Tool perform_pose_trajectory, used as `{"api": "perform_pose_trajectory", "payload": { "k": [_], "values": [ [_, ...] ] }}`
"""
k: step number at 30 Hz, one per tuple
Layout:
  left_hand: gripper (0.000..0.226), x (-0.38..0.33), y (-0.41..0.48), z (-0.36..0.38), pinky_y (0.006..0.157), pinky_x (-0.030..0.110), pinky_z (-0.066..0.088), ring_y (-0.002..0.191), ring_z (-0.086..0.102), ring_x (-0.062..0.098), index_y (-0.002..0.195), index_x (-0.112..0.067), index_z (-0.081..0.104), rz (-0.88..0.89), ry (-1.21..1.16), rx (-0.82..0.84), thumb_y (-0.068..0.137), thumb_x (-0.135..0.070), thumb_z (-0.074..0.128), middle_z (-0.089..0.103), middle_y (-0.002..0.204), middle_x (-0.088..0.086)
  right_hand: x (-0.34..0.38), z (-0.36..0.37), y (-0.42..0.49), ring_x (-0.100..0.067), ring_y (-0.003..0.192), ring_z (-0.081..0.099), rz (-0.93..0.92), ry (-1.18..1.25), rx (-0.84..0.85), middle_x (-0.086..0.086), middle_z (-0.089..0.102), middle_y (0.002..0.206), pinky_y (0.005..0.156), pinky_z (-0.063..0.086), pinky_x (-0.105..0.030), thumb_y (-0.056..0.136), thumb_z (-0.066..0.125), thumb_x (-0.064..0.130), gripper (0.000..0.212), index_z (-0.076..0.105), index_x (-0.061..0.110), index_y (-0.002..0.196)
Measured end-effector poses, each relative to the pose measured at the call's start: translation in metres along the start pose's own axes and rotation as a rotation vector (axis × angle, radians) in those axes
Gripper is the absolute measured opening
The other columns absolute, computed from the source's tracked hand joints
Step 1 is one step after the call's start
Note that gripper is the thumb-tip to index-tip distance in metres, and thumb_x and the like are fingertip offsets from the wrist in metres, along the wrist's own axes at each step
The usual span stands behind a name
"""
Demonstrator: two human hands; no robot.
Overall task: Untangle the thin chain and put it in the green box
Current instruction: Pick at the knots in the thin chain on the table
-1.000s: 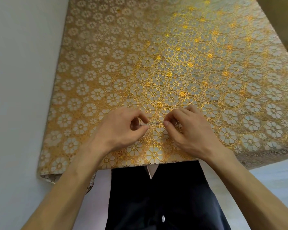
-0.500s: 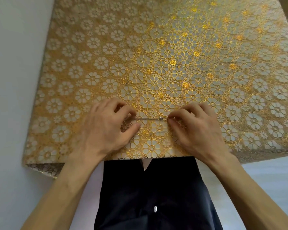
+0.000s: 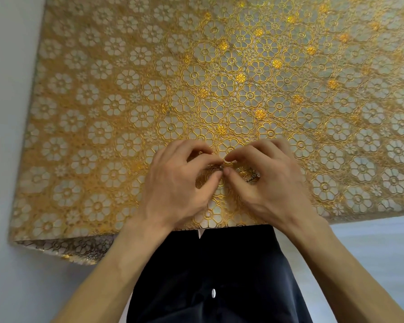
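One glossy cloth, embossed with gold and white flower outlines, lies spread flat, and its near left corner hangs over the edge. Below its near edge is a dark garment with one round white button. Two hands meet over the cloth's near middle. The left hand and right hand each pinch the thin metal chain between thumb and forefinger, their fingertips almost touching. The rest of the chain is bunched under the right hand's curled fingers.
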State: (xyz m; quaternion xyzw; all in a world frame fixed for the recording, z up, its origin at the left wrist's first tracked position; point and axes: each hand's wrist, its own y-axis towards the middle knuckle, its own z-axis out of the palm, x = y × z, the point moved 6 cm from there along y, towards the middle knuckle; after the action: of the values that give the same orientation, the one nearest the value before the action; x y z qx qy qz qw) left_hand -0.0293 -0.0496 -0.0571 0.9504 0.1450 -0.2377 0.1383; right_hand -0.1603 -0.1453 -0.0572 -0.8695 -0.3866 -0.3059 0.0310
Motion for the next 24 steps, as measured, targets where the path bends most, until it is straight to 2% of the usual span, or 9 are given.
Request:
{"api": "perform_pose_trajectory", "payload": {
  "k": [8, 12, 15, 18, 21, 24],
  "values": [
    [0.013, 0.004, 0.006, 0.000, 0.084, 0.029, 0.035, 0.101, 0.059, 0.016, 0.096, -0.028, 0.077, -0.003, -0.037, -0.027, 0.085, -0.035, 0.073, 0.067, 0.104, -0.010, 0.000, 0.006, 0.001, -0.023, 0.096, 0.050, -0.015, -0.022, 0.015, 0.007, 0.065, 0.094, 0.081, 0.046, -0.044, 0.087, 0.069, 0.040, 0.015, 0.074, 0.027, 0.093],
    [0.013, 0.007, 0.009, 0.000, 0.082, 0.034, 0.040, 0.101, 0.057, 0.017, 0.095, -0.027, 0.076, 0.014, -0.032, -0.003, 0.088, -0.036, 0.070, 0.067, 0.104, -0.010, 0.004, 0.010, 0.001, -0.029, 0.096, 0.053, -0.093, -0.090, 0.020, 0.002, 0.065, 0.098, 0.083, 0.045, -0.044, 0.093, 0.063, 0.036, 0.018, 0.071, 0.020, 0.096],
    [0.012, 0.008, 0.011, 0.000, 0.083, 0.037, 0.041, 0.102, 0.058, 0.017, 0.095, -0.028, 0.075, -0.004, -0.045, 0.008, 0.089, -0.035, 0.069, 0.066, 0.105, -0.011, 0.004, 0.013, 0.001, -0.030, 0.099, 0.052, -0.076, -0.090, 0.023, 0.001, 0.065, 0.101, 0.084, 0.044, -0.045, 0.095, 0.059, 0.036, 0.021, 0.069, 0.017, 0.097],
    [0.013, 0.008, 0.009, -0.003, 0.086, 0.034, 0.039, 0.102, 0.056, 0.014, 0.098, -0.029, 0.072, -0.025, -0.116, 0.006, 0.087, -0.034, 0.068, 0.066, 0.106, -0.013, 0.002, 0.013, 0.000, -0.025, 0.101, 0.051, -0.003, 0.019, 0.041, 0.006, 0.063, 0.102, 0.088, 0.042, -0.045, 0.095, 0.054, 0.038, 0.022, 0.067, 0.021, 0.098],
    [0.025, 0.007, 0.006, -0.004, 0.090, 0.027, 0.035, 0.110, 0.055, 0.012, 0.104, -0.030, 0.071, -0.032, -0.162, 0.016, 0.082, -0.041, 0.070, 0.064, 0.114, -0.013, 0.001, 0.012, 0.000, -0.017, 0.103, 0.047, 0.064, 0.178, 0.069, 0.013, 0.060, 0.100, 0.089, 0.041, -0.045, 0.095, 0.051, 0.041, 0.014, 0.061, 0.031, 0.096],
    [0.021, 0.005, 0.003, -0.004, 0.093, 0.033, 0.040, 0.110, 0.057, 0.013, 0.098, -0.028, 0.074, -0.037, -0.195, -0.015, 0.082, -0.043, 0.072, 0.063, 0.117, -0.010, -0.001, 0.011, -0.001, -0.013, 0.103, 0.046, 0.097, 0.262, 0.097, 0.016, 0.059, 0.099, 0.091, 0.040, -0.045, 0.095, 0.051, 0.041, 0.005, 0.055, 0.038, 0.094]
  ]
}}
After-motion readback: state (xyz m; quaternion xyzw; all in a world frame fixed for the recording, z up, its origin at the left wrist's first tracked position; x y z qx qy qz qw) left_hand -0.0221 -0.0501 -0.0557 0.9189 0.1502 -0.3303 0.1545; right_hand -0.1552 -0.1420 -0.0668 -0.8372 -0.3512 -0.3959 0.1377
